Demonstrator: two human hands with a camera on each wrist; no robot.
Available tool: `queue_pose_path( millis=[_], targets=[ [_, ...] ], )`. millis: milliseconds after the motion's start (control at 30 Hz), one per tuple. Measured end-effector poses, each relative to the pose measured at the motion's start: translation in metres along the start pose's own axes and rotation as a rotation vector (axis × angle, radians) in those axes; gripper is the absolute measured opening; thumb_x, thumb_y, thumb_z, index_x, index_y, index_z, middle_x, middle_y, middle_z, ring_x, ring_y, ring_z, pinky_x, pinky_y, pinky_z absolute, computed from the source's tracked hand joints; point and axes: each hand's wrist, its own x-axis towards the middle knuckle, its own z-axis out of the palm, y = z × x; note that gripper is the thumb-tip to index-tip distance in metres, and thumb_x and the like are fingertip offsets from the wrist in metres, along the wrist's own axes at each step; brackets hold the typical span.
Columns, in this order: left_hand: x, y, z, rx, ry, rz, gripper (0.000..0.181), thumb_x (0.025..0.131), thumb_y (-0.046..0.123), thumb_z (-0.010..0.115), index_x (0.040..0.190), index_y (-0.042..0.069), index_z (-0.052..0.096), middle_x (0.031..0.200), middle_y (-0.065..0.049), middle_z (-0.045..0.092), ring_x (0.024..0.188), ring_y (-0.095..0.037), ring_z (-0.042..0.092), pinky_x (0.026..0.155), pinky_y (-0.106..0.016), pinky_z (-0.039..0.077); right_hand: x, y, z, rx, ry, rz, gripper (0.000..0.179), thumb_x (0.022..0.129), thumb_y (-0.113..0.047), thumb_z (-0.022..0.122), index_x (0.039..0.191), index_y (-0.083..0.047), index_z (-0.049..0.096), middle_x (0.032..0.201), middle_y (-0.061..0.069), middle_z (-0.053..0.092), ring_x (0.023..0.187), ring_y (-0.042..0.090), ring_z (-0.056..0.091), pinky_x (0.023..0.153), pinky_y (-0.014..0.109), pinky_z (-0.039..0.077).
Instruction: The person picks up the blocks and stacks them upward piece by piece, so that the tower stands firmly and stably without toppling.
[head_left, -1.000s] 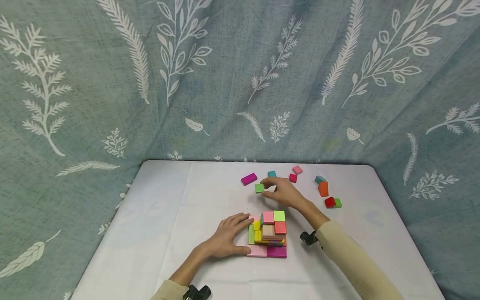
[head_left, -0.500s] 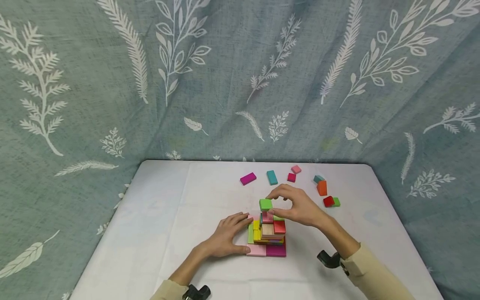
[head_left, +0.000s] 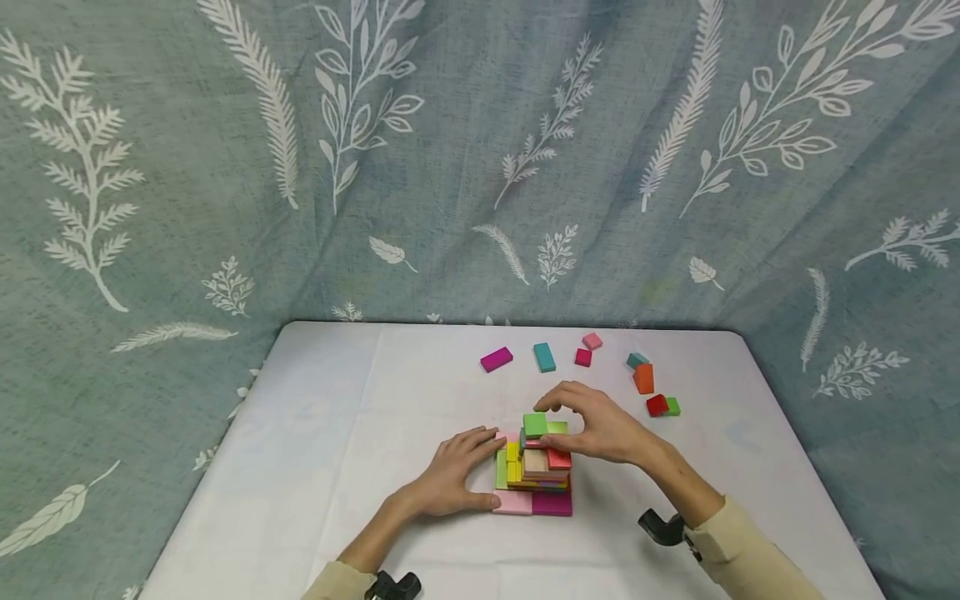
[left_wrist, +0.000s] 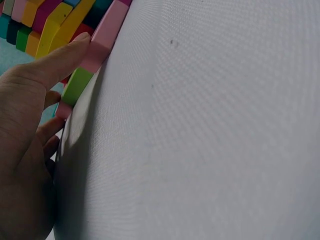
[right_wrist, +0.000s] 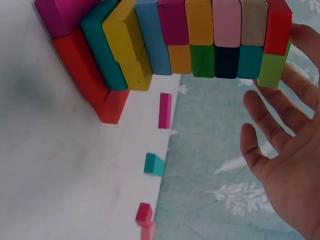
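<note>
Green block [head_left: 535,423] atop the tower [head_left: 536,467], pinched by the right hand [head_left: 602,427], is best squared before release, left hand [head_left: 448,475] spread against the tower.

The white desk [head_left: 247,508] bears a tall stack of coloured blocks [head_left: 536,463]; beyond it lie a magenta block [head_left: 497,360], a teal block [head_left: 544,357] and a crimson cube [head_left: 582,357], with an orange block [head_left: 643,379] farther right.

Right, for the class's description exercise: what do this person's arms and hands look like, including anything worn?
The left sleeve and right sleeve are plain light beige. The left hand and right hand are bare, ungloved. A small black device shows by the left cuff, another by the right.
</note>
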Motion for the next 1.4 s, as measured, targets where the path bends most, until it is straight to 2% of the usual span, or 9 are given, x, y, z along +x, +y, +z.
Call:
queue_pose_path(
  millis=[133,300,400,533,700,1100,1400],
  targets=[
    [0.0,0.0,-0.001,-0.005,0.005,0.005,0.093,0.083,0.063,0.071,0.159,0.025,0.033,0.164,-0.003,0.028,0.152,-0.029,0.02,0.115,-0.06,0.02,0.003,-0.003,0.001,0.001,-0.006,-0.055,0.047,0.089,-0.041,0.077,0.132,-0.027,0.063,0.126,-0.007,0.062,0.111,0.012,0.057,0.093,0.043,0.052],
    [0.0,0.0,0.0,-0.012,0.004,0.006,0.093,0.084,0.063,0.07,0.159,0.025,0.032,0.164,-0.003,0.027,0.152,-0.029,0.019,0.115,-0.06,0.019,0.005,-0.01,0.003,-0.067,0.005,-0.112,0.043,0.09,-0.038,0.076,0.132,-0.031,0.065,0.119,-0.015,0.06,0.112,0.008,0.055,0.095,0.04,0.05],
    [0.0,-0.001,0.001,-0.007,-0.003,-0.001,0.093,0.084,0.065,0.069,0.159,0.026,0.031,0.165,-0.001,0.026,0.152,-0.028,0.018,0.116,-0.059,0.019,0.002,-0.015,0.003,-0.096,0.025,-0.152,0.044,0.09,-0.033,0.076,0.133,-0.031,0.065,0.117,-0.015,0.059,0.113,0.008,0.051,0.094,0.039,0.049],
    [0.0,0.0,0.0,-0.007,0.001,0.0,0.093,0.084,0.064,0.069,0.159,0.026,0.031,0.165,-0.001,0.026,0.152,-0.028,0.019,0.115,-0.06,0.019,-0.002,-0.02,0.004,-0.107,0.026,-0.207,0.041,0.089,-0.03,0.076,0.129,-0.03,0.068,0.115,-0.015,0.058,0.116,0.008,0.046,0.096,0.04,0.046],
    [0.0,0.0,-0.002,-0.011,0.003,0.004,0.093,0.084,0.063,0.07,0.159,0.025,0.031,0.165,-0.002,0.026,0.152,-0.028,0.019,0.115,-0.06,0.019,-0.004,-0.025,0.008,-0.117,0.009,-0.254,0.036,0.086,-0.035,0.079,0.12,-0.024,0.071,0.112,-0.015,0.059,0.116,0.01,0.044,0.098,0.042,0.042],
    [0.002,-0.003,0.003,-0.004,0.006,0.006,0.092,0.084,0.064,0.07,0.159,0.025,0.032,0.164,-0.002,0.027,0.152,-0.027,0.018,0.115,-0.059,0.02,-0.007,-0.025,0.013,-0.138,-0.036,-0.201,0.032,0.08,-0.032,0.084,0.109,-0.03,0.073,0.121,-0.01,0.054,0.122,0.017,0.037,0.1,0.055,0.037],
    [0.002,-0.003,0.003,-0.004,0.008,0.007,0.092,0.084,0.065,0.069,0.159,0.026,0.033,0.164,0.0,0.027,0.152,-0.026,0.019,0.114,-0.059,0.02,-0.008,-0.024,0.013,-0.127,-0.055,-0.178,0.031,0.081,-0.032,0.083,0.11,-0.03,0.071,0.123,-0.01,0.053,0.123,0.018,0.037,0.101,0.056,0.034]
  ],
)
